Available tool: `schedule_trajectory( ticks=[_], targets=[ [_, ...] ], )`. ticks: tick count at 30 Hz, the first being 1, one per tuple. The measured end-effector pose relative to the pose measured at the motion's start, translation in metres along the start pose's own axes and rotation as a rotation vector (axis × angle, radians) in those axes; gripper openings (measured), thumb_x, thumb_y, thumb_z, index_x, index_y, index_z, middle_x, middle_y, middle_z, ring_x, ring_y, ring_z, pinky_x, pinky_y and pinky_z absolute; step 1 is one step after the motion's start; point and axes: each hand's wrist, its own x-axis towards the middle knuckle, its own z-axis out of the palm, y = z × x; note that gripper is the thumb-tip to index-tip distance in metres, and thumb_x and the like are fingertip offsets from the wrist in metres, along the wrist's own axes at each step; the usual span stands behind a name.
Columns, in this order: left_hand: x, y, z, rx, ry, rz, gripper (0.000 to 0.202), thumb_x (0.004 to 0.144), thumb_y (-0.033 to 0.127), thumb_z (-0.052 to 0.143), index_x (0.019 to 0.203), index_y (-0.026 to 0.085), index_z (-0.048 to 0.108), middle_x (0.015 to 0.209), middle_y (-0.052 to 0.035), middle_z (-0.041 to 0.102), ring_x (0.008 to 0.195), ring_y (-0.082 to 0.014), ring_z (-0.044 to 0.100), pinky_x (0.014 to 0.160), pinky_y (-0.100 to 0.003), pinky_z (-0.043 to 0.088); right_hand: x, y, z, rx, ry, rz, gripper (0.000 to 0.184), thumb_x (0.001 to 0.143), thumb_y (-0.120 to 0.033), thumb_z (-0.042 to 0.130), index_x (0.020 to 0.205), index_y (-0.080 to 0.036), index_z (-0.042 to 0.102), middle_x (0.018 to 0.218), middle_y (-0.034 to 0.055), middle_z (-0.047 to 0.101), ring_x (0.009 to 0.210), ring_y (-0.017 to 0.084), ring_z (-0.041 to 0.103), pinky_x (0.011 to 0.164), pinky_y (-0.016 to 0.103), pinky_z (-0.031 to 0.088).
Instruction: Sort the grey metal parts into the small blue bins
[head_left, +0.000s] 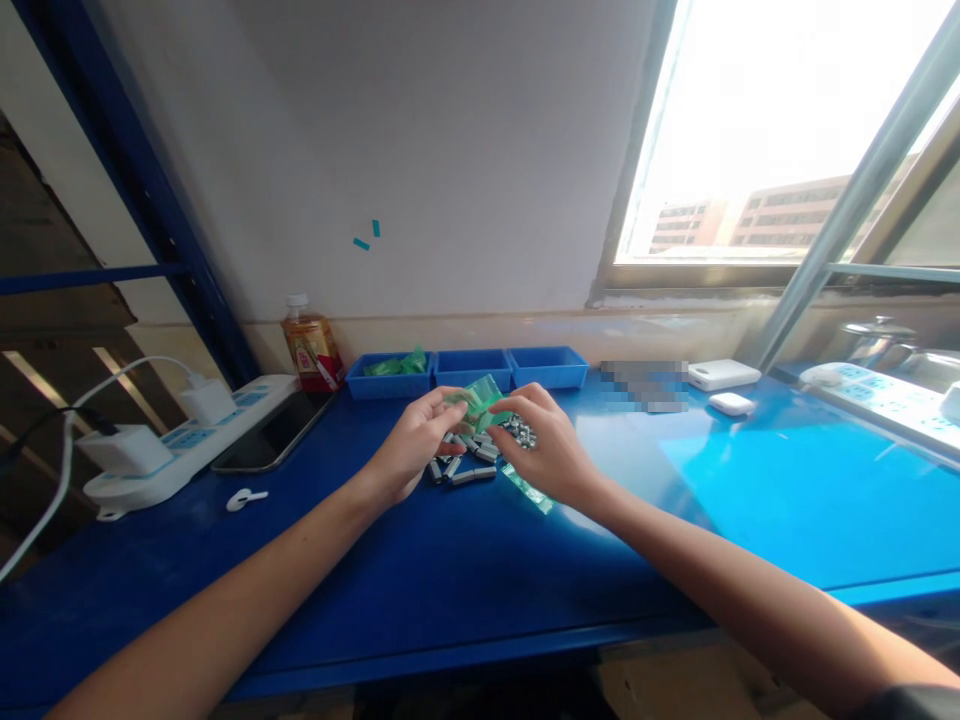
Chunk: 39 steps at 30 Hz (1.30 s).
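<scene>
A small green clear plastic bag [484,393] is held up over the table between my hands. My left hand [416,435] grips it between thumb and fingers. At the bag's right side, my right hand [544,440] has its fingers bent in against the plastic; whether a small part sits in them is hidden. Beneath both hands lies a loose pile of small grey metal cylinders [474,475], with smaller silvery pieces [519,432] to its right. Another green plastic bag [527,490] lies flat on the table just below my right hand.
Along the wall stand three blue bins: the left bin [390,385] holds green bags, beside a middle bin [472,368] and a right bin [549,368]. A bottle [310,345], phone [274,435], power strip [187,440] and earbud [245,499] are leftward; white cases [724,374] rightward.
</scene>
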Motion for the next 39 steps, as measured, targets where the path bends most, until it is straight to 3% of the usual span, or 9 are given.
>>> schedule_trajectory(
  ticks=[4,7,11,19,27,35,39],
  targets=[
    [0.001,-0.005,-0.002,0.007,-0.034,-0.003,0.028,0.078,0.036,0.064,0.101,0.022,0.059,0.091,-0.0026,0.064,0.089,-0.0180,0.059,0.065,-0.026,0.050,0.008,0.001,-0.003,0.303,-0.018,0.447,0.024,0.081,-0.036,0.058,0.096,-0.017,0.056,0.085,0.0032,0.057,0.070,0.015,0.054,0.059,0.027,0.045],
    [0.001,-0.008,-0.002,-0.025,-0.077,0.006,0.028,0.078,0.036,0.065,0.102,0.021,0.061,0.093,-0.0028,0.066,0.090,-0.0173,0.060,0.074,-0.027,0.049,0.011,0.002,-0.006,0.528,-0.144,0.586,0.026,0.080,-0.040,0.056,0.091,-0.016,0.057,0.067,-0.0019,0.054,0.054,0.010,0.049,0.049,0.023,0.038],
    [0.000,-0.007,0.001,-0.097,-0.079,-0.008,0.027,0.075,0.030,0.068,0.099,0.019,0.064,0.094,-0.0035,0.068,0.092,-0.0174,0.060,0.081,-0.029,0.047,0.010,0.004,-0.007,0.643,-0.172,0.617,0.024,0.078,-0.038,0.059,0.072,-0.015,0.058,0.050,-0.0037,0.050,0.047,0.009,0.045,0.047,0.021,0.034],
    [0.000,-0.004,0.002,-0.151,-0.108,-0.029,0.029,0.073,0.025,0.068,0.101,0.017,0.069,0.098,-0.0056,0.070,0.096,-0.0194,0.061,0.089,-0.031,0.043,0.009,0.012,0.001,0.833,-0.097,0.679,0.012,0.069,-0.025,0.061,0.073,-0.015,0.058,0.060,0.0015,0.061,0.058,0.012,0.057,0.059,0.025,0.044],
    [0.002,-0.011,0.000,-0.091,-0.106,0.012,0.029,0.077,0.030,0.067,0.104,0.019,0.069,0.100,-0.0050,0.069,0.094,-0.0186,0.061,0.088,-0.031,0.045,0.007,0.012,0.003,0.811,-0.093,0.673,0.012,0.070,-0.027,0.061,0.071,-0.016,0.057,0.060,0.0021,0.062,0.058,0.014,0.058,0.060,0.026,0.046],
    [0.004,-0.013,0.002,-0.075,-0.035,0.038,0.029,0.077,0.037,0.067,0.097,0.017,0.065,0.095,-0.0047,0.067,0.087,-0.0167,0.060,0.081,-0.029,0.047,0.007,0.013,0.005,0.824,-0.083,0.657,0.008,0.068,-0.022,0.059,0.073,-0.016,0.058,0.062,0.0016,0.062,0.061,0.015,0.060,0.062,0.028,0.048],
    [0.007,-0.018,0.000,-0.076,-0.041,0.041,0.027,0.077,0.040,0.066,0.090,0.016,0.063,0.096,-0.0048,0.066,0.090,-0.0174,0.059,0.080,-0.029,0.048,0.006,0.010,0.005,0.837,-0.082,0.634,0.016,0.062,-0.016,0.058,0.078,-0.016,0.060,0.069,-0.0006,0.059,0.065,0.015,0.062,0.064,0.028,0.049]
  ],
)
